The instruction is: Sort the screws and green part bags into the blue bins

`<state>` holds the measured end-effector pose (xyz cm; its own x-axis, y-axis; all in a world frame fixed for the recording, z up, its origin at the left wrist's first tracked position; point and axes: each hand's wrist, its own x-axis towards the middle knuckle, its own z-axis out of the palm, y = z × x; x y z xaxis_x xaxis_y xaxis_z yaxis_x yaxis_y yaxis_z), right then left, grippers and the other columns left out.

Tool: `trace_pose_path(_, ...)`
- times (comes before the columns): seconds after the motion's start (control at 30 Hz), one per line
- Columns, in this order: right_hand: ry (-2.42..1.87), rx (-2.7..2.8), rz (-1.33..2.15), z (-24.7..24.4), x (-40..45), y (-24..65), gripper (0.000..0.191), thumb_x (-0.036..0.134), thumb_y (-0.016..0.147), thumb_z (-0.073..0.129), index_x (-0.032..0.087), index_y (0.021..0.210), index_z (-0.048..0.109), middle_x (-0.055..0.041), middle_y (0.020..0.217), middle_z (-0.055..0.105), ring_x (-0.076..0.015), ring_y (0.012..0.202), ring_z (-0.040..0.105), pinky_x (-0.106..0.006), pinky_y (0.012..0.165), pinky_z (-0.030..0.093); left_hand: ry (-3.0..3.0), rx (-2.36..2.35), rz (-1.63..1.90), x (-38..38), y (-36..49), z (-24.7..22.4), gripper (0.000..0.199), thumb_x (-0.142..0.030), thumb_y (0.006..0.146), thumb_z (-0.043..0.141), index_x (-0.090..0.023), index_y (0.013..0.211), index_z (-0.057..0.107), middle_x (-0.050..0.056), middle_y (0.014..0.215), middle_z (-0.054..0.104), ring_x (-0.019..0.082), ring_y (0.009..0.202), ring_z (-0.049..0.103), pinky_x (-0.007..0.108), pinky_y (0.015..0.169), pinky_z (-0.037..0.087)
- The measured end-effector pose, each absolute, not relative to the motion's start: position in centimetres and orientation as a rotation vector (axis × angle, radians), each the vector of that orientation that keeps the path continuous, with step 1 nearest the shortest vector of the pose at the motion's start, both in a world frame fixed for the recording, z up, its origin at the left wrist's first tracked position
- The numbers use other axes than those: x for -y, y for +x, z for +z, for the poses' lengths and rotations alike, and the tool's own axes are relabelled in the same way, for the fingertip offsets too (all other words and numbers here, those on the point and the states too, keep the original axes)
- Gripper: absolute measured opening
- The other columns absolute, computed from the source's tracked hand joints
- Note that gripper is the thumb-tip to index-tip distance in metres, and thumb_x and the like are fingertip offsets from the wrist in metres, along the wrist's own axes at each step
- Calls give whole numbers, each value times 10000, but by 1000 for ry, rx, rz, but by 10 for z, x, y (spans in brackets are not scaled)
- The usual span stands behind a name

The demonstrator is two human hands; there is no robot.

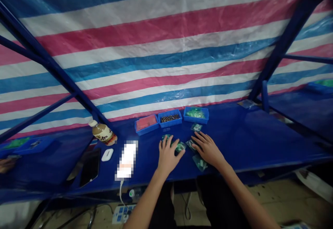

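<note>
My left hand [168, 155] rests with fingers spread over small clear packets with green contents [180, 147] on the blue table. Part of those packets is hidden beneath the fingers. Opposite it, my right hand [207, 148] is stretched out flat, its fingertips at another small packet [190, 145]. One more packet [197, 127] lies just beyond the right fingertips, and a larger-looking packet [200, 163] lies nearer me, beside the right palm. Neither hand is closed around anything.
Along the back stand three blue bins: one with flat red pieces [146, 123], one with small dark metallic parts [169, 118], one with green bags [195, 114]. To the left are a bottle [103, 133], a white case [107, 154], a blurred-out phone [126, 160] on a cable and a dark tablet [90, 168].
</note>
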<state>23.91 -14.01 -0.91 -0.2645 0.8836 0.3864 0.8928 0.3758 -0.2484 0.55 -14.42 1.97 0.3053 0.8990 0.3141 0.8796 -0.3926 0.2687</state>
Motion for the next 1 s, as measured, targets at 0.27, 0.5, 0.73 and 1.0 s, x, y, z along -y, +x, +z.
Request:
trace_pose_path(0.27,-1584,1992,129,2,134,221,291,447,944,496,251,1098,647,-89,1238,643,-277,1172,539,-518,1011,324,2412,-1873,907,145,-7,18,512,-443,940,491,-289,1428,481,126,1537,356,364,1444,241,584,1101,315)
trace_pose_path(0.5,-1479,1583,342,11,139,226,274,472,893,552,222,828,641,-39,881,707,-233,929,628,-491,1000,301,2395,-1884,1196,150,-17,26,453,-396,916,553,-246,1342,571,130,1561,262,364,1465,160,560,1122,299)
trace_pose_path(0.73,-1212,1424,628,51,107,217,372,555,821,602,185,810,634,-61,762,693,-203,709,640,-297,644,484,2446,-1793,1172,151,-20,24,273,-331,896,581,-242,1134,681,111,1502,343,344,1429,231,546,1098,340)
trace_pose_path(1.0,-1360,1313,375,79,49,237,443,532,755,617,135,949,645,-161,937,701,-277,869,642,-420,841,482,2389,-1768,1064,147,-24,16,297,-228,863,614,-286,1149,666,63,1265,567,290,1313,367,483,1037,407)
